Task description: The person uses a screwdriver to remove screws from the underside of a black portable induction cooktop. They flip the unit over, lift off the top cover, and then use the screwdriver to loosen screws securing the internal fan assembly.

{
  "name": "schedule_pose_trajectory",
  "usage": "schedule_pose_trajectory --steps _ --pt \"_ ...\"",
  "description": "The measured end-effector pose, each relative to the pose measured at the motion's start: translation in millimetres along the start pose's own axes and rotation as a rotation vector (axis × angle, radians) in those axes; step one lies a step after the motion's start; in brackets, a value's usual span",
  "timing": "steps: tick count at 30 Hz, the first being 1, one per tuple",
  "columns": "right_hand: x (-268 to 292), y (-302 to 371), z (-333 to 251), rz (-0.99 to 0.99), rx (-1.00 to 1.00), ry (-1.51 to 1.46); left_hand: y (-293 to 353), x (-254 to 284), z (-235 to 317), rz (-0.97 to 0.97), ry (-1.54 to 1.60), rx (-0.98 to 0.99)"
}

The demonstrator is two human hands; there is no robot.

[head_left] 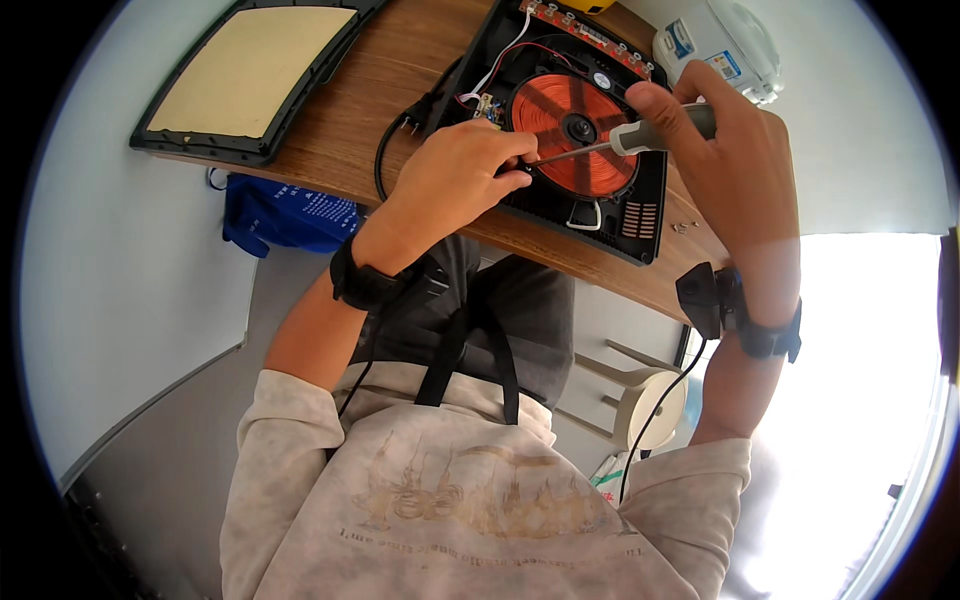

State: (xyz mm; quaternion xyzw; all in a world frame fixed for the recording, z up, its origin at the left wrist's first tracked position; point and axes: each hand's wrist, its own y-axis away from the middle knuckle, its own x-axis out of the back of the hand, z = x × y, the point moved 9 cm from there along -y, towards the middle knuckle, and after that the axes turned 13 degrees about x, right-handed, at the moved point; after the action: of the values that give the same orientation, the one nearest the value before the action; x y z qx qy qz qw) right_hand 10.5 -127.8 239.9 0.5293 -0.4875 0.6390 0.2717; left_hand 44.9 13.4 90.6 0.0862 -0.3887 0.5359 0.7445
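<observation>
An opened induction cooker (648, 215) lies on the table, its black housing holding a round copper coil (545, 105). My right hand (750, 150) grips the grey and white handle of a screwdriver (628, 138), whose thin shaft slants left across the coil. The tip reaches the coil's near left edge, beside my left hand (450, 180). There the left thumb and forefinger are pinched together at the tip. Whatever small thing they hold is hidden by the fingers. A white wire loop stands out near the coil's front edge.
A cream-backed, black-framed panel (250, 75) lies at the table's left. A black power cord (382, 160) curves beside the cooker. Several loose screws (684, 227) rest right of the housing. A clear plastic container (725, 50) stands behind. A blue bag (290, 212) hangs below the table edge.
</observation>
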Motion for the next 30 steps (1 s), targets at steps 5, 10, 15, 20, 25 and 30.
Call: schedule_pose_trajectory --steps 5,10,15,20,25,30 --pt "-3 -6 6 0.060 0.016 -0.028 -1 -3 -1 0.000 0.033 -0.009" --pt "-8 -9 11 0.054 0.037 -0.102 -1 -3 -3 -0.045 -0.007 0.045" --pt "-4 -7 -1 0.008 0.100 -0.131 -1 -4 -3 -0.023 0.012 0.013" --pt "-3 -10 -19 -0.013 0.170 -0.184 -1 -2 -2 -0.014 -0.007 0.000" --pt "3 4 -35 0.030 0.240 -0.292 0 -2 -2 -0.010 -0.003 -0.006" --pt "6 29 -37 0.074 0.227 -0.236 0 -3 -1 -0.018 0.003 -0.030"
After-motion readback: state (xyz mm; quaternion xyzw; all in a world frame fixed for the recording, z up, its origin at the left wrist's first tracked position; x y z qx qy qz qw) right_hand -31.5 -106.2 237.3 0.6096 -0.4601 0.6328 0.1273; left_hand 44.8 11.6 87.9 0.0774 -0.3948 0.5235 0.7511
